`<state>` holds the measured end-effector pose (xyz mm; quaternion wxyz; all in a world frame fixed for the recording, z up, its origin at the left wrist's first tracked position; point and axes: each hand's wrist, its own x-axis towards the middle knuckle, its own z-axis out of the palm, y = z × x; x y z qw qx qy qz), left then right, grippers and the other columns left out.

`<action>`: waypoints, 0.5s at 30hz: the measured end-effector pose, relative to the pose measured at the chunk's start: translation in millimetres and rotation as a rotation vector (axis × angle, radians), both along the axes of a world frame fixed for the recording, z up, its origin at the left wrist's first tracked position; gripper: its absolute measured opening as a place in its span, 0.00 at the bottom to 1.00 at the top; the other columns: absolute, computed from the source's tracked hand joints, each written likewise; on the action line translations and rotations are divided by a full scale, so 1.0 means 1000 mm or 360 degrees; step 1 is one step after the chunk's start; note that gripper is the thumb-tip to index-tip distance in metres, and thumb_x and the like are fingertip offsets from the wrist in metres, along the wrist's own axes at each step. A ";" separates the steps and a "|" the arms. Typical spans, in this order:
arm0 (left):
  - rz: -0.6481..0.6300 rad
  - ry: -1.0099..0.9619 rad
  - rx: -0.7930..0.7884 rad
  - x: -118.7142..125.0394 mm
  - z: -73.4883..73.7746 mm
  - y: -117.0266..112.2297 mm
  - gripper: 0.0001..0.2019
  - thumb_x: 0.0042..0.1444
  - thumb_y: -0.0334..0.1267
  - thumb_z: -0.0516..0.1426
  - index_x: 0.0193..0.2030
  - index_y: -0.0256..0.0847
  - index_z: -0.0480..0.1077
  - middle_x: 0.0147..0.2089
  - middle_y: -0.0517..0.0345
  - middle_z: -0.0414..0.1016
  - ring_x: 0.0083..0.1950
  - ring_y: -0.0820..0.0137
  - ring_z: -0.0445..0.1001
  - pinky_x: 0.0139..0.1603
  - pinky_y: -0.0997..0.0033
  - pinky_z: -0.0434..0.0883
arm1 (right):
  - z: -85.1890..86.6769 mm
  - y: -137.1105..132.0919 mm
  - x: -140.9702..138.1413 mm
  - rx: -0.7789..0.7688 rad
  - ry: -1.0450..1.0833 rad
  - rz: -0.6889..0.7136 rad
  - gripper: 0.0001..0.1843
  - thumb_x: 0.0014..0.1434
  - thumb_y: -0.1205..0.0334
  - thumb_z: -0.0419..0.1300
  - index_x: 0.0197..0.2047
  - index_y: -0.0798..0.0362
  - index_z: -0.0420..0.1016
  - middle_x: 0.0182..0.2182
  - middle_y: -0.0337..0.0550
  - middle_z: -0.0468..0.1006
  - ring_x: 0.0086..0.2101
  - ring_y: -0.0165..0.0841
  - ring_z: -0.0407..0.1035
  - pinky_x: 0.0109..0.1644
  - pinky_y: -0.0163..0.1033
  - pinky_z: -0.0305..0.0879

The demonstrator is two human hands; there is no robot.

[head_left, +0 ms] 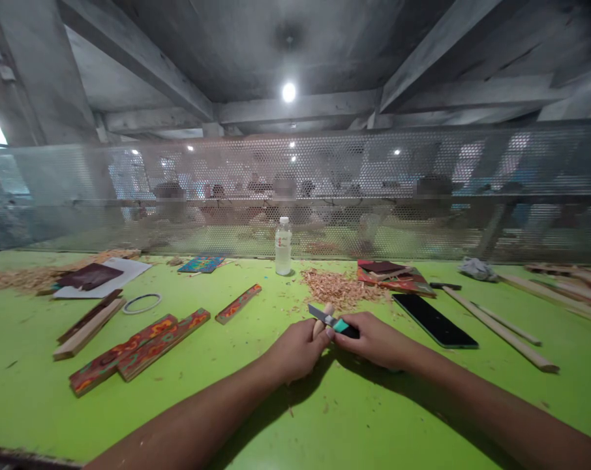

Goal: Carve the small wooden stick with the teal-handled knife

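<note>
Knife (343,326) sits in the closed right hand (375,341), blade (319,314) across wood (318,328) that the left hand (295,349), fingers curled, grips, presumably to steady it.

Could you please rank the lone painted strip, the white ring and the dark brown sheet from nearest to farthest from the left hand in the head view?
1. Painted strip: ahead and to the left of the left hand.
2. White ring: farther left.
3. Dark brown sheet: farther left again, over white paper.
</note>
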<state>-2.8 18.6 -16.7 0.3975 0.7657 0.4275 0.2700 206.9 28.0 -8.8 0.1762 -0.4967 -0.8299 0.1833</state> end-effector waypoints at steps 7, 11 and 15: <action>0.0001 0.0001 0.0040 0.000 -0.001 -0.001 0.20 0.70 0.53 0.54 0.50 0.37 0.76 0.41 0.52 0.81 0.42 0.60 0.79 0.44 0.61 0.73 | 0.000 0.000 0.000 -0.0005 -0.0005 -0.0011 0.17 0.65 0.49 0.56 0.31 0.53 0.73 0.28 0.43 0.78 0.29 0.34 0.67 0.31 0.37 0.54; 0.0000 0.0010 0.0043 0.001 -0.001 0.000 0.20 0.70 0.54 0.55 0.50 0.38 0.75 0.42 0.53 0.80 0.39 0.64 0.78 0.44 0.61 0.73 | 0.001 0.001 0.000 -0.0003 -0.0008 -0.0019 0.18 0.64 0.49 0.56 0.30 0.53 0.72 0.27 0.43 0.78 0.28 0.34 0.67 0.31 0.37 0.53; 0.0001 0.0014 0.0037 0.001 -0.001 0.000 0.21 0.69 0.55 0.54 0.50 0.38 0.76 0.42 0.53 0.81 0.40 0.63 0.78 0.42 0.63 0.72 | 0.001 0.000 0.000 -0.0003 -0.0004 -0.0015 0.18 0.65 0.49 0.55 0.31 0.53 0.73 0.28 0.43 0.78 0.29 0.34 0.67 0.31 0.37 0.53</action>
